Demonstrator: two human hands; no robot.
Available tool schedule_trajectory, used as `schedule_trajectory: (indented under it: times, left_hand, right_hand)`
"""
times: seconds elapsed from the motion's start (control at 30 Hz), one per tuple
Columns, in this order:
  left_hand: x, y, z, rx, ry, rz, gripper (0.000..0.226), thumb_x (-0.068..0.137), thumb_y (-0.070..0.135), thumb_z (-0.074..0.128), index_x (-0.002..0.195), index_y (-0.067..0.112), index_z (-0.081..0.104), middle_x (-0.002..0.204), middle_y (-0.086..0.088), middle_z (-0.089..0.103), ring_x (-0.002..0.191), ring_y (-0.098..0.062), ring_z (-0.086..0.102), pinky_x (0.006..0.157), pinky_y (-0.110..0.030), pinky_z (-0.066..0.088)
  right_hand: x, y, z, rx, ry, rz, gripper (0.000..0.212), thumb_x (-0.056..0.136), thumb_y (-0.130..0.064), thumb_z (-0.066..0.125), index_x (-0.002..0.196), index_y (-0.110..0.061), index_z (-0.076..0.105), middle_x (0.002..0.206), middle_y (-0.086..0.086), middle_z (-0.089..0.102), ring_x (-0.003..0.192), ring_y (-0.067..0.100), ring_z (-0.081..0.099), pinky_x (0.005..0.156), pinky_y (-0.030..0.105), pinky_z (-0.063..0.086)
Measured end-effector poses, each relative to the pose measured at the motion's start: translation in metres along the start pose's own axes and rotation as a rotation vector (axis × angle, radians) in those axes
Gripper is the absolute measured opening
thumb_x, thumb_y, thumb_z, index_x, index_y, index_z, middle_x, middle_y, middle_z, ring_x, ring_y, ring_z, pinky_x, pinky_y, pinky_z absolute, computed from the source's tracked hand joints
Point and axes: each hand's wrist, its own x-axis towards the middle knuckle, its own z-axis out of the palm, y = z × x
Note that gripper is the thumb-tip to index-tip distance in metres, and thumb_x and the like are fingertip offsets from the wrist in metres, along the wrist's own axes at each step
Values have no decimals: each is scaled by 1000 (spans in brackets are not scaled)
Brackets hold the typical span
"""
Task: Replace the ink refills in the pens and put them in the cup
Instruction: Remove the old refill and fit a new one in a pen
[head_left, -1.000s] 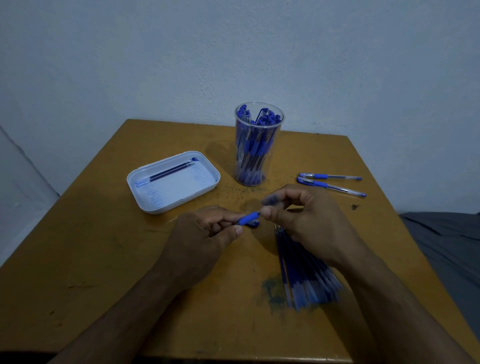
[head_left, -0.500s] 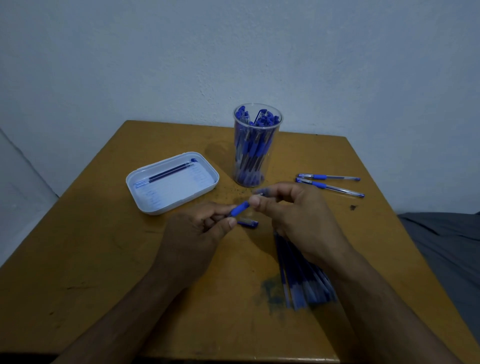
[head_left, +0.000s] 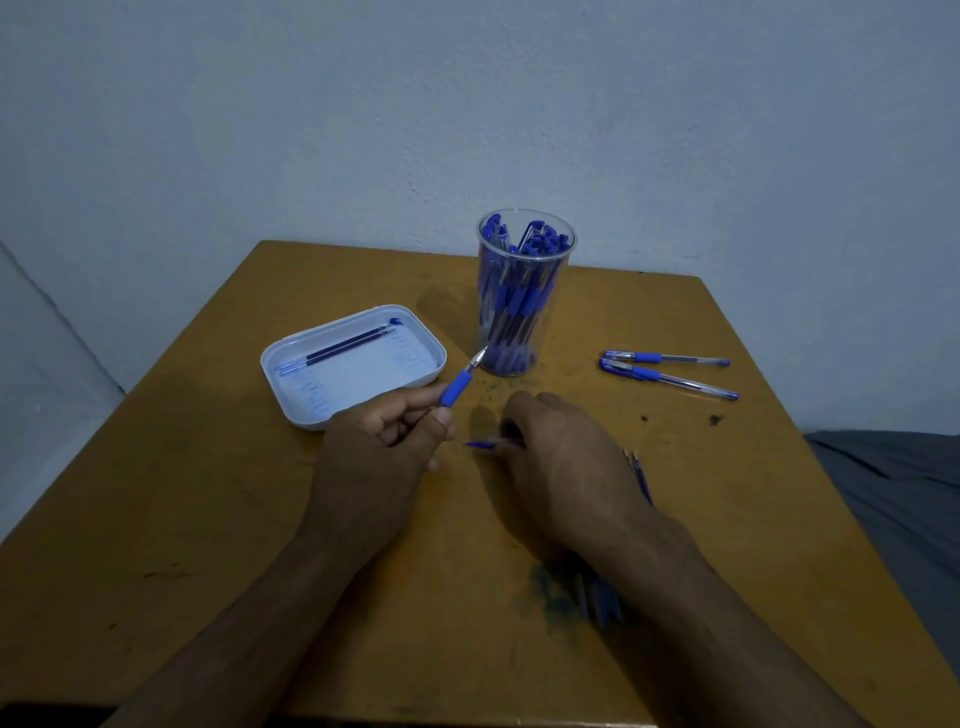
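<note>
At the middle of the bench (head_left: 208, 519), the left hand (head_left: 382, 447) pinches a pen (head_left: 460, 384), tip toward the cup (head_left: 522, 291) near the far edge. The right hand (head_left: 561, 467), fingers curled, grips a pen cap (head_left: 480, 444) lying on the bench.

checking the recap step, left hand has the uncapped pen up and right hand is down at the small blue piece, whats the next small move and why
Probably the right hand lifts the small blue piece off the table and brings it to the pen. The left hand grips that pen with its bare tip raised. The right fingers are already at the piece, which looks like the cap, though its shape is unclear.
</note>
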Motion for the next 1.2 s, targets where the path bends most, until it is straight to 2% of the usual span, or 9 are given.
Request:
schedule_trajectory:
  times: [0.17,0.23,0.33,0.43,0.57,0.77,1.0,1.13,1.2]
  left_hand:
    - [-3,3,0,-1,-63,28,25,94,10,65,117,17,72,82,9,76,63,-2,65,56,-11,48]
    - [-4,4,1,3,-96,41,26,93,8,66,116,20,71,83,8,76,64,0,65,57,-11,48]
    - [-2,1,2,5,-126,58,29,91,9,69,113,28,72,83,4,76,64,-6,63,60,-16,52]
    - [-2,-1,2,21,-138,75,31,89,12,72,110,34,72,83,4,76,63,-9,62,61,-18,53]
    - [-2,-2,2,16,-155,79,30,87,12,74,111,30,74,80,0,75,60,-10,57,59,-18,49]
    - [-3,0,3,-3,-177,80,29,86,10,75,112,25,76,78,0,74,57,-7,54,56,-17,46]
    - [-3,1,1,46,-195,101,29,87,12,73,113,26,74,71,14,70,60,-2,57,58,-14,45]
    - [-3,0,1,4,-214,114,30,84,25,70,112,32,72,78,6,74,75,-17,69,70,-32,56]
    - [-2,-1,2,3,-225,119,31,82,29,69,113,32,72,80,4,74,79,-20,70,74,-35,58]
  right_hand:
    - [0,15,-5,421,169,-17,5,98,-24,63,100,-26,67,95,-8,61,82,6,56,68,22,44]
    - [-1,21,-7,656,177,5,9,98,-19,64,98,-27,69,88,-3,65,75,8,59,62,26,47]
    - [-5,23,-15,978,215,46,16,101,-5,58,102,-16,70,86,8,71,72,18,69,55,31,58]
    - [-8,25,-21,1149,271,64,17,100,-3,57,113,-13,62,89,10,76,76,25,75,58,39,62]
    - [-12,30,-24,1213,330,81,13,98,-5,61,111,-6,57,87,11,77,77,29,76,67,46,62]
    - [-16,28,-22,1237,310,48,11,97,-4,62,108,-4,61,83,15,77,76,31,76,65,44,62]
    - [-16,28,-21,1236,284,41,9,97,-3,62,105,-6,63,81,16,76,75,31,76,63,46,62]
    - [-16,30,-22,1227,275,52,10,96,-3,63,106,-4,63,80,18,75,75,32,76,62,45,63]
    - [-17,29,-20,1219,259,50,10,96,-3,63,106,-5,63,80,17,75,75,32,76,63,46,63]
